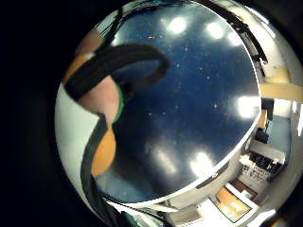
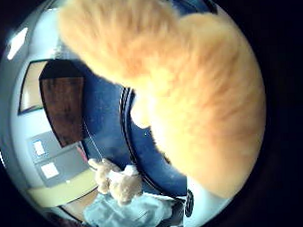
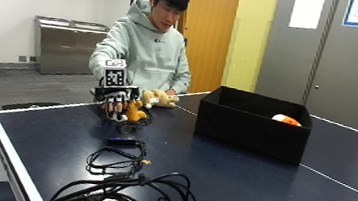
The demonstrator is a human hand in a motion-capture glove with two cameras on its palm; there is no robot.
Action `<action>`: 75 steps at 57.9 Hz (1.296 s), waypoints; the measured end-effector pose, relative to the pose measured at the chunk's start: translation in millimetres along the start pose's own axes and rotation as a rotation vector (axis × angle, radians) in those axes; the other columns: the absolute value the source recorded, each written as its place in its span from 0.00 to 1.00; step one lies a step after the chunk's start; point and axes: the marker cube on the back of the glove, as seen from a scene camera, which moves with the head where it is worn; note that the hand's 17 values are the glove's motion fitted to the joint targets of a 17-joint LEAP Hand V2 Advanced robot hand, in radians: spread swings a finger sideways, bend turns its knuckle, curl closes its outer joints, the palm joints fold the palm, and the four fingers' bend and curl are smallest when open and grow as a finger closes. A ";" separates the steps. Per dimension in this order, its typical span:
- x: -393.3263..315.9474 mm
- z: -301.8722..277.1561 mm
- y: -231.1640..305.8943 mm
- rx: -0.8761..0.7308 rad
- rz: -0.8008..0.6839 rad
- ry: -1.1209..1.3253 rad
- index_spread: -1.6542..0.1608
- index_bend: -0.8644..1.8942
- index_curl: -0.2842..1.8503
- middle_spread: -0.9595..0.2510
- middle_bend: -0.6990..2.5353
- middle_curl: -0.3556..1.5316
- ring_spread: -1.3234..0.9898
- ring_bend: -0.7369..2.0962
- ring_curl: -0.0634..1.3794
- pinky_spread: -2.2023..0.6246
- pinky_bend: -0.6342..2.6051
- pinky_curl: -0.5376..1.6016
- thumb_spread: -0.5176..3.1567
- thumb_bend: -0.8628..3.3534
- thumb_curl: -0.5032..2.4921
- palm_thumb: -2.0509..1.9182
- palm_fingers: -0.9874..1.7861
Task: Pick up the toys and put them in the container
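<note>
Dark blue table-tennis table (image 3: 238, 177) carries a black fabric box (image 3: 253, 122) at its right, an orange toy (image 3: 286, 120) already inside. Left of it, the gloved right hand (image 3: 116, 100) curls round an orange plush toy (image 3: 135, 113) just above the surface; carry it rightward, high enough to clear the near wall. Its long axis and facing cannot be told; a tan plush dog (image 3: 158, 98) waits beyond.

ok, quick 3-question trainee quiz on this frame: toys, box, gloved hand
1. True or false: the gloved right hand holds an orange plush toy just above the table.
2. Multiple choice: what shows inside the black container? A) nothing B) an orange and white toy C) cables
3. Fill in: a tan plush toy lies on the table in front of the ____.

Key: 1 true; 2 B; 3 person
</note>
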 end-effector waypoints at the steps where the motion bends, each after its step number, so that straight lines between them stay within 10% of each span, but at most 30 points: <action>1: -1.4 -1.8 -1.0 -0.008 -0.003 0.011 0.75 0.44 0.31 0.69 0.31 0.33 0.51 0.51 0.28 0.72 0.49 0.40 0.51 0.25 0.31 0.63 0.62; 25: -52.1 -78.0 42.5 -0.351 -0.096 0.179 0.74 0.43 0.39 0.55 0.35 0.39 0.43 0.60 0.39 0.66 0.52 0.46 0.43 0.24 0.36 0.68 0.68; 55: -219.9 -233.5 87.7 -0.041 -0.365 0.250 0.72 0.42 0.52 0.51 0.36 0.45 0.42 0.61 0.42 0.66 0.53 0.48 0.39 0.21 0.41 0.69 0.66; 75: -372.8 -232.2 63.8 0.060 -0.574 0.209 0.70 0.40 0.59 0.50 0.36 0.48 0.43 0.61 0.42 0.66 0.54 0.48 0.39 0.20 0.42 0.70 0.65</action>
